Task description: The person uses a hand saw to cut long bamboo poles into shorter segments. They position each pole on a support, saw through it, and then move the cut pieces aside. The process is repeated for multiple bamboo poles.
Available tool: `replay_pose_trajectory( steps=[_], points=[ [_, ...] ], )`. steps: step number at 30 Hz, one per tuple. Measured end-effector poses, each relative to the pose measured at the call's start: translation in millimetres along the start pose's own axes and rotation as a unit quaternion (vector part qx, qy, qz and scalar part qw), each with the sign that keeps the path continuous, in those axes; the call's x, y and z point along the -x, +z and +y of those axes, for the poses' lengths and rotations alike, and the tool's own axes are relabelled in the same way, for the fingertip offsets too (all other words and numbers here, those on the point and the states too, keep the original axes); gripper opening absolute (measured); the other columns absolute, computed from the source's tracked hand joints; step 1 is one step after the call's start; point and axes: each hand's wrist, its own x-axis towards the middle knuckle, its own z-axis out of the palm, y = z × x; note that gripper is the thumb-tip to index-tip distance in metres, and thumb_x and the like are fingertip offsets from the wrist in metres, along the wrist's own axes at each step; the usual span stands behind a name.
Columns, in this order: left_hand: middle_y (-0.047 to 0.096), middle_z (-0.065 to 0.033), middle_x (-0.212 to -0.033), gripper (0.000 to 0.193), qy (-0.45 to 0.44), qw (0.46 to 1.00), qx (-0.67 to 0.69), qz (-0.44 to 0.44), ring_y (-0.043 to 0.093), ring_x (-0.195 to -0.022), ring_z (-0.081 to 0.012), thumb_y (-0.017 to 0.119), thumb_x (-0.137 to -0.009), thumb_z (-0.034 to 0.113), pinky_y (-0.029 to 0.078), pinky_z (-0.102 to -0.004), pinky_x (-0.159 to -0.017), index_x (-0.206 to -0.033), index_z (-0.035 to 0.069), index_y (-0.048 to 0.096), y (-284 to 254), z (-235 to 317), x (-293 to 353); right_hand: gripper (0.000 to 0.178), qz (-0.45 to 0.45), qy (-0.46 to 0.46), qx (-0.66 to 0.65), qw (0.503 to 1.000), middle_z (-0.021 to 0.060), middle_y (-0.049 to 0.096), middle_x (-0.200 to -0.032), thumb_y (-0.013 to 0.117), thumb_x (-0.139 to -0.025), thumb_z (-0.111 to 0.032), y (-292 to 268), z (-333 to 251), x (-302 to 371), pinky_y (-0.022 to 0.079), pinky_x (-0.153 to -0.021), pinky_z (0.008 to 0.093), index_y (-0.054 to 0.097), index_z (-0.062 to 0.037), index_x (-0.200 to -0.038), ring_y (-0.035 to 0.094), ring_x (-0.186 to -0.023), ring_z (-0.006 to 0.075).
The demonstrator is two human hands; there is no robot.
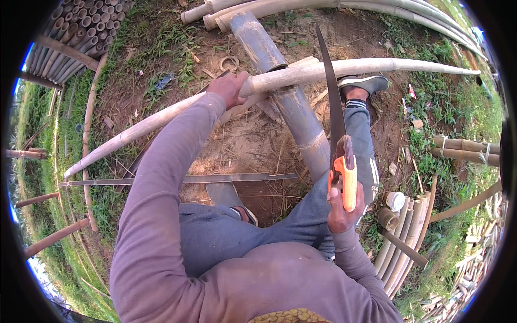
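A long pale bamboo pole (398,63) lies crosswise over a thick grey bamboo log (301,116), which slants from the far middle toward my right leg. My left hand (231,89) is closed around the pole, just left of the log. In my right hand (343,211) is a handsaw (349,180) with an orange handle, gripped near my right knee. Its dark blade points up and away; in the head view its upper part overlaps the pole, and I cannot tell whether they touch.
Several bamboo poles (377,4) lie along the far side. A flat bamboo strip (237,177) crosses before my legs. Cut bamboo lengths (404,237) and a white-lidded container (395,202) are at right. Stacked bamboo (86,27) fills the far left. A bamboo ring (229,63) lies on the ground.
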Motion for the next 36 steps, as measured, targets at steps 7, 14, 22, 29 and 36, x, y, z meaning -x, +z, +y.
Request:
replay_pose_trajectory(
  steps=[7, 14, 22, 29, 36],
  points=[
    [0.073, -0.0121, -0.130, 0.076, -0.008, 0.998, 0.008, 0.063, 0.071, -0.122, -0.0379, 0.086, -0.084, 0.045, 0.055, -0.0545, -0.101, -0.148, 0.022, 0.051, -56.1, -8.3, -49.9, 0.035, -0.013, -0.062, 0.011, 0.998, 0.0061, 0.061, -0.093, 0.075, -0.102, -0.023, 19.2, 7.4, -54.7, 0.050, -0.075, 0.0302, 0.064, 0.0063, -0.119, 0.058, -0.079, 0.0144],
    [0.072, -0.0127, -0.138, 0.069, -0.078, 0.997, 0.001, -0.014, 0.069, -0.126, -0.0364, 0.084, -0.087, 0.046, 0.052, -0.0509, -0.109, -0.144, 0.019, 0.055, -74.5, -11.0, -76.4, 0.037, -0.023, -0.056, -0.007, 0.998, 0.0129, 0.070, -0.106, 0.079, -0.100, -0.018, 65.0, 21.0, -107.0, 0.053, -0.089, 0.0349, 0.067, 0.0065, -0.125, 0.067, -0.096, 0.0216],
    [0.075, -0.0116, -0.128, 0.056, -0.073, 0.995, 0.002, 0.067, 0.072, -0.121, -0.0354, 0.083, -0.086, 0.037, 0.058, -0.0494, -0.101, -0.134, 0.018, 0.061, -50.5, -12.8, -77.0, 0.034, 0.000, -0.127, -0.001, 0.992, 0.0103, 0.073, -0.102, 0.080, -0.100, -0.018, 101.6, 27.3, -117.9, 0.055, -0.080, 0.0332, 0.070, 0.0054, -0.123, 0.069, -0.086, 0.0196],
    [0.075, -0.0099, -0.126, 0.055, -0.070, 0.995, -0.003, 0.077, 0.072, -0.120, -0.0335, 0.083, -0.087, 0.039, 0.058, -0.0493, -0.100, -0.132, 0.017, 0.061, -49.4, -15.3, -73.6, 0.035, -0.017, -0.087, 0.011, 0.996, 0.0102, 0.074, -0.104, 0.079, -0.102, -0.021, 103.5, 22.3, -114.5, 0.056, -0.081, 0.0327, 0.069, 0.0052, -0.124, 0.069, -0.088, 0.0185],
    [0.076, -0.0109, -0.125, 0.053, -0.061, 0.995, -0.011, 0.075, 0.075, -0.117, -0.0305, 0.082, -0.092, 0.038, 0.061, -0.0455, -0.098, -0.135, 0.016, 0.062, -54.3, -12.1, -71.3, 0.058, -0.012, -0.062, -0.106, 0.992, 0.0209, 0.067, -0.131, 0.074, -0.106, -0.031, 102.3, 39.3, -109.8, 0.054, -0.100, 0.0362, 0.056, 0.0126, -0.139, 0.067, -0.117, 0.0251]
  ],
)
